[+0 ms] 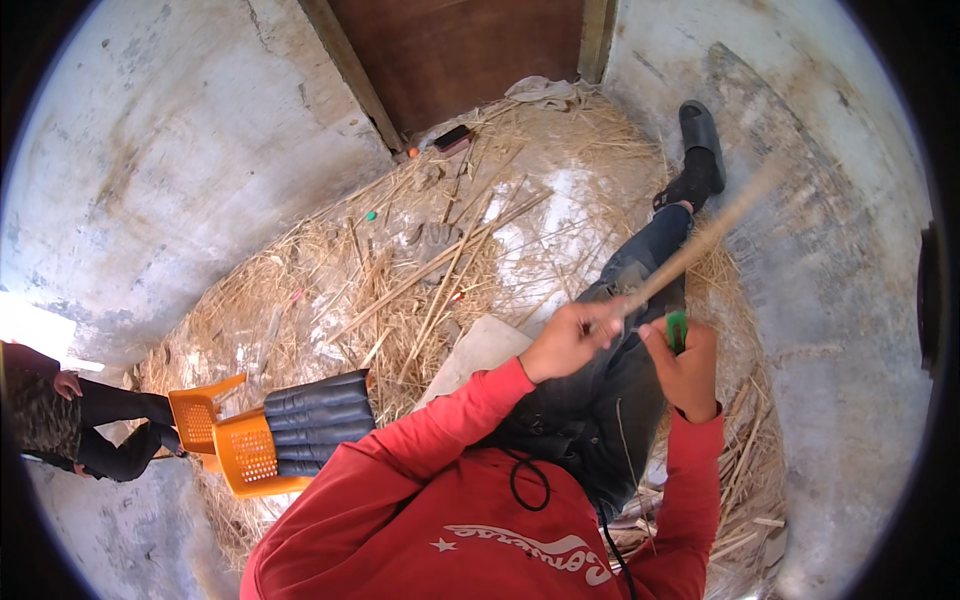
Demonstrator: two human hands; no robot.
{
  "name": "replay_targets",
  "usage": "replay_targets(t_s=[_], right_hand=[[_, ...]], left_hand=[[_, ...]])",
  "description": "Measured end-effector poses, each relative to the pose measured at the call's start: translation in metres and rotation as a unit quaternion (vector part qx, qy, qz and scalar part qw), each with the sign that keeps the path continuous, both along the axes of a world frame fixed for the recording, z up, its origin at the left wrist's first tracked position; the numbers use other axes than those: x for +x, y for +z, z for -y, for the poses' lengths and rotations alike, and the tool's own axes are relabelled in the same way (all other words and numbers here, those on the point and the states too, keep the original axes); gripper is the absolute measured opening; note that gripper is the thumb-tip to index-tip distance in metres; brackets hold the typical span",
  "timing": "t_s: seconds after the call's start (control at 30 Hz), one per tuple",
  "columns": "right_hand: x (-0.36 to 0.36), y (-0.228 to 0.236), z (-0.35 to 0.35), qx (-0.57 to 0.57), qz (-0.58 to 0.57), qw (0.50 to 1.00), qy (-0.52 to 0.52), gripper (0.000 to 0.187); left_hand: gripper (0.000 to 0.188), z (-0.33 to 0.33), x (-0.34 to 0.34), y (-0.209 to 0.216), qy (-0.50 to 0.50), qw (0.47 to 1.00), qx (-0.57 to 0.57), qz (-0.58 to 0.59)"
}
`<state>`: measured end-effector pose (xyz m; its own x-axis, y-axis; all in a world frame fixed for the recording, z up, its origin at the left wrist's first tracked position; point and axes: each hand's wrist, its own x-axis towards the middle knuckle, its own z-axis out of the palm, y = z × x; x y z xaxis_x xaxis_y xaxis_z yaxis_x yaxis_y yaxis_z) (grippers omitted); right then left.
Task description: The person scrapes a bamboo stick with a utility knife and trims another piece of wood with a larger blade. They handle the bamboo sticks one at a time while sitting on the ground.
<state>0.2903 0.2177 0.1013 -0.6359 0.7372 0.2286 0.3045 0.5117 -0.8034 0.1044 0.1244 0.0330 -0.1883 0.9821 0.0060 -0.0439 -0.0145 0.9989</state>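
Apparently mid-work, left hand (572, 342) pinches a blurred stick (705, 240), right hand (690, 372) grips green tool (677, 333) beside the stick's near end, done-versus-left portions unclear.

Orange plastic chair (244, 455) with perforated panel at left, dark ribbed padding (320, 425) against it. Another person (120, 402) in dark trousers beyond. Brown panel (470, 55) between wooden posts (352, 70); crumpled pale cloth (540, 92) near its foot. Stained whitish walls (190, 150).
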Motion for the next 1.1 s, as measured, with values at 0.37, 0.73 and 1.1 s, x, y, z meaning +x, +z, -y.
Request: replay_targets(t_s=[0.37,0.73,1.1], right_hand=[[-0.007,-0.008,-0.005,-0.084,-0.063,0.989,-0.101,0.021],[-0.016,-0.019,-0.041,-0.13,-0.097,0.979,-0.124,0.017],[0.001,0.01,-0.088,-0.037,-0.098,0.978,-0.178,0.032]], left_hand=[[0.038,0.008,-0.024,0.002,-0.013,0.998,0.002,-0.066],[0.04,-0.001,-0.021,-0.006,-0.08,0.996,-0.022,-0.021],[0.038,-0.051,-0.015,0.011,-0.054,0.997,-0.011,-0.053]])
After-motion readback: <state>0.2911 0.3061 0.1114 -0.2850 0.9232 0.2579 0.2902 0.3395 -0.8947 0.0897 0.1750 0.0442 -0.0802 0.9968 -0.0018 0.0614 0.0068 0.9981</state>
